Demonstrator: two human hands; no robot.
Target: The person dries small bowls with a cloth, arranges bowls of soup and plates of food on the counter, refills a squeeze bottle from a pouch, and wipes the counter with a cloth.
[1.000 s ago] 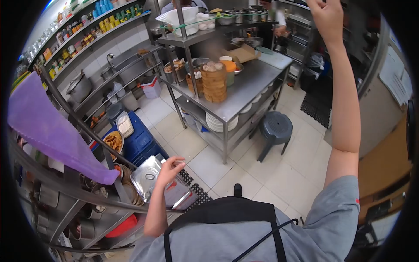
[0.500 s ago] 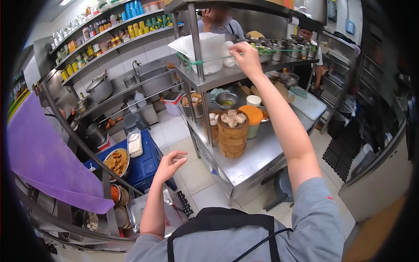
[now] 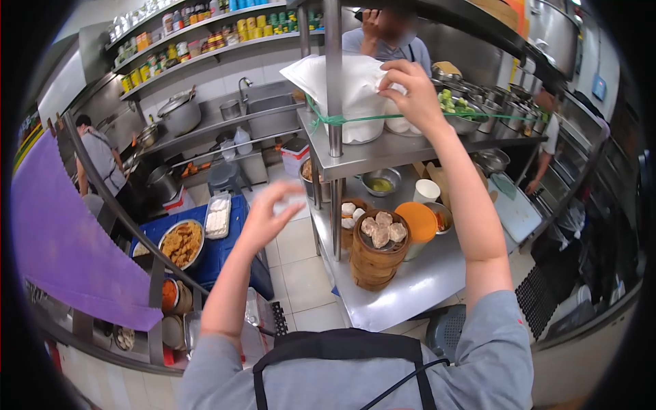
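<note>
My right hand [image 3: 417, 96] is up at the shelf, its thumb and fingers pinched on the edge of a stack of white bags [image 3: 352, 85]. The bags stand behind a green string [image 3: 335, 119] tied to the shelf post. White rounded bundles partly show beside them, behind my wrist. My left hand [image 3: 266, 219] is in the air over the floor, blurred, with thumb and fingers apart and nothing in it. Below the shelf, a stack of bamboo steamers [image 3: 376, 263] holds several dumplings [image 3: 384, 229], beside an orange-lidded tub [image 3: 417, 222].
The steel shelf [image 3: 383, 154] and its post [image 3: 333, 82] stand in front of me. At left are a blue cooler [image 3: 229, 246], a bowl of fried food [image 3: 182, 246] and a purple cloth [image 3: 75, 239]. A person [image 3: 389, 41] is behind the shelf; others are at left and right.
My right hand has moved from beside the white bundles to the bags' edge. My left hand has risen. The view has shifted, bringing the shelf nearer.
</note>
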